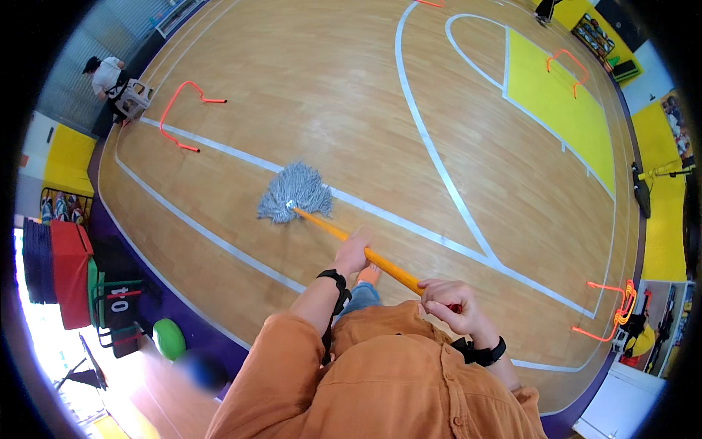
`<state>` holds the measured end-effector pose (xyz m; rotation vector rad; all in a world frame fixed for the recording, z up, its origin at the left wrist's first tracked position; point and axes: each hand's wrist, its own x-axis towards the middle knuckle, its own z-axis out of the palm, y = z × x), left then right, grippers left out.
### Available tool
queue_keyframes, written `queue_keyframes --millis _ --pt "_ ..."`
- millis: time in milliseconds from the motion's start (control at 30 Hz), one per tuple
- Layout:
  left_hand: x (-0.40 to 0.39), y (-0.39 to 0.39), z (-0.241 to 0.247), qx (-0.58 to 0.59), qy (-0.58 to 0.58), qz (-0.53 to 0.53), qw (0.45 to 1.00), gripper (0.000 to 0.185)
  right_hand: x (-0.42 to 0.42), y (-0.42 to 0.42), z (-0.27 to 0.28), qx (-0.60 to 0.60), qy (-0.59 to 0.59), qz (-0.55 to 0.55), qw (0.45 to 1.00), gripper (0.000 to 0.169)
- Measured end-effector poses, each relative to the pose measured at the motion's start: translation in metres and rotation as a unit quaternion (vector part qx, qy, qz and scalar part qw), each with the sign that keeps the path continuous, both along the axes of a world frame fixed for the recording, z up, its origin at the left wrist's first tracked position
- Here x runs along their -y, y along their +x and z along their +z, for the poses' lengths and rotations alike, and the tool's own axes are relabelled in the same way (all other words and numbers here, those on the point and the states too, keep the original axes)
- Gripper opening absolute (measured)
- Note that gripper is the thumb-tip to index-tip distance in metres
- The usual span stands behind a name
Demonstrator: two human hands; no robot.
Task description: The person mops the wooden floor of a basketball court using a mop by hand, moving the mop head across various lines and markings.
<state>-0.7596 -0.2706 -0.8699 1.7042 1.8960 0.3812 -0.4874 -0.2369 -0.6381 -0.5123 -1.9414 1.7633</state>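
A string mop with a grey-blue head (296, 189) rests on the wood-look court floor, its strands fanned out across a white line. From it the orange mop handle (392, 267) slants down towards my body. My left hand (354, 252) grips the handle partway along its length. Around the upper end of the handle, near its red tip, my right hand (451, 304) is closed. Black bands circle both wrists. Part of a bare foot (369, 274) shows below the handle.
Orange hurdles stand on the court, one at the left (176, 112), one on the yellow key (567, 68), several stacked at right (625, 304). A person (107, 79) is by a plastic stool (134, 99). A green ball (169, 339) lies lower left, near red mats (71, 274).
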Motion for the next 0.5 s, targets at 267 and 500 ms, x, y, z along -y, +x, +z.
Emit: queue_keyframes --millis 267,500 --pt "0.040 0.026 0.011 -0.017 -0.140 0.019 0.990 0.020 0.021 0.021 0.014 0.008 -0.049 -0.004 0.999 0.029" --pt "0.042 0.102 0.021 0.011 -0.164 -0.040 0.986 0.019 0.054 0.098 0.022 0.032 -0.052 -0.079 0.995 0.031"
